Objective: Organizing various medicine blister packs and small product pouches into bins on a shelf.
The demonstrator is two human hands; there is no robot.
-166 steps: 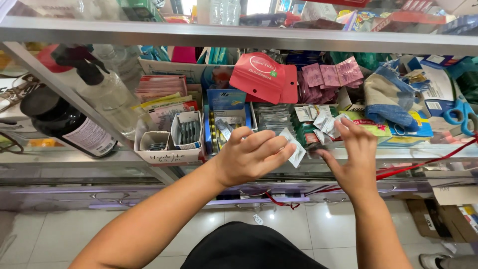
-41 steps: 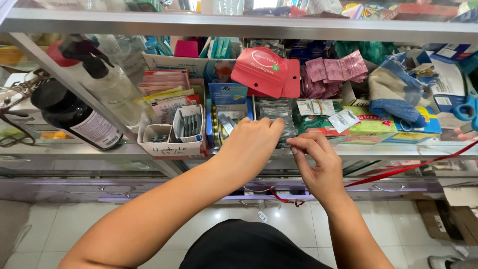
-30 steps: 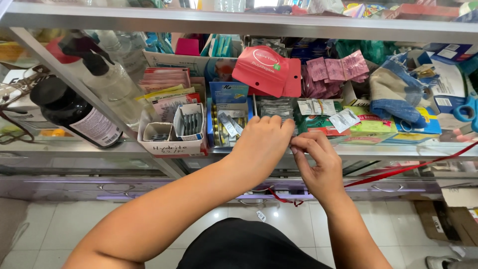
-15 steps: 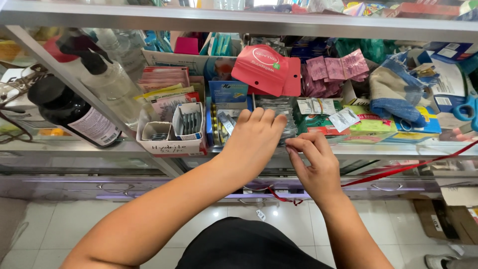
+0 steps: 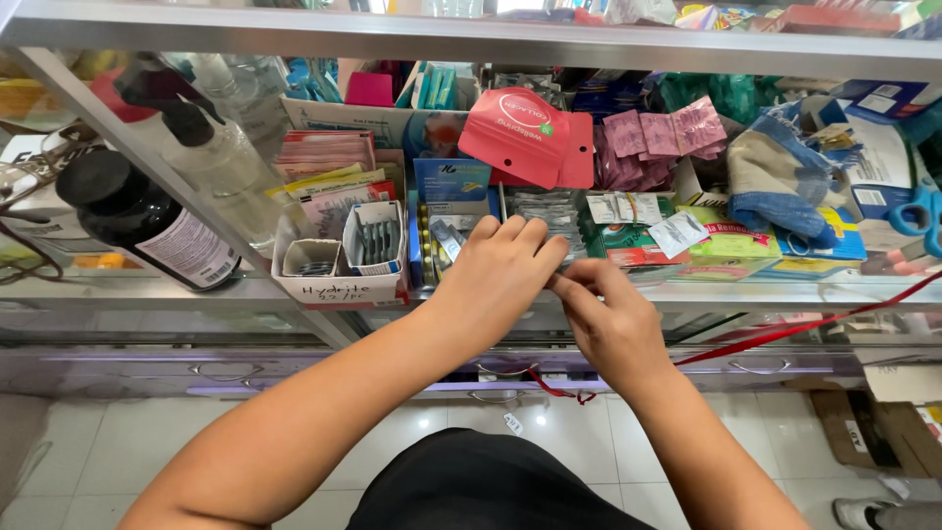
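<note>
Glass covers the display counter (image 5: 147, 294), seen from the head camera looking straight down on two bare hands at its front edge. The left hand (image 5: 496, 280) lies palm-down on the glass with its fingers (image 5: 520, 236) extended and held close together, their tips over a stack of clear sachets (image 5: 549, 208) inside the case. The right hand (image 5: 608, 319) sits just beside it, touching it at the thumb side, its thumb and forefinger drawn together near the left hand's knuckles; whether they pinch anything cannot be told, since the left hand hides the spot. The sachets lie directly beyond both hands, under the glass, between a blue box (image 5: 449, 182) on the left and green packets (image 5: 638, 243) on the right. A red folded pouch (image 5: 525, 137) rests above them, with pink foil packets (image 5: 657, 132) next to it. To the left stand a small white cardboard box (image 5: 339, 280) holding strips and a dark bottle (image 5: 147, 221) lying on its side. A red cord (image 5: 805, 324) runs from under the right wrist toward the right edge, below blue-handled scissors (image 5: 917, 211).
</note>
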